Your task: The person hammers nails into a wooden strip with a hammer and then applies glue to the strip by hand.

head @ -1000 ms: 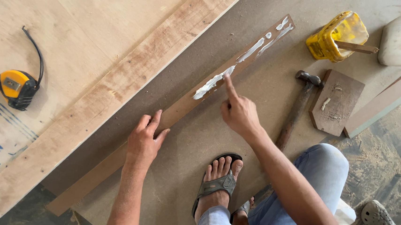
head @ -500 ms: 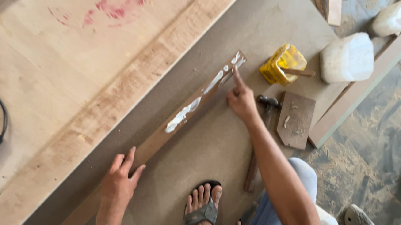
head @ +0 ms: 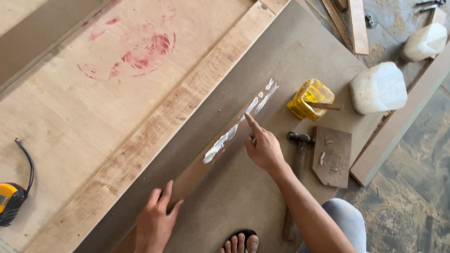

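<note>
A long narrow brown wooden strip (head: pixel 192 173) lies slantwise on a grey-brown board (head: pixel 241 196), with white glue (head: pixel 229 135) smeared along its far half. My right hand (head: pixel 263 145) has its forefinger stretched out, the tip touching the glue on the strip, the other fingers curled. My left hand (head: pixel 156 221) rests flat on the strip's near part with its fingers spread, holding it down.
A yellow glue tub (head: pixel 309 98) with a stick in it stands beyond my right hand. A hammer (head: pixel 296 163) and a small brown offcut (head: pixel 332 156) lie to the right. Two white jugs (head: pixel 378 87) stand farther off. A yellow tape measure (head: pixel 2 201) lies on the plywood (head: pixel 78 105) at left. My sandalled foot (head: pixel 237 249) is near.
My right forefinger slid up to the strip's far end and has come back towards the middle of the glue. The view has shifted; my left hand stays on the strip.
</note>
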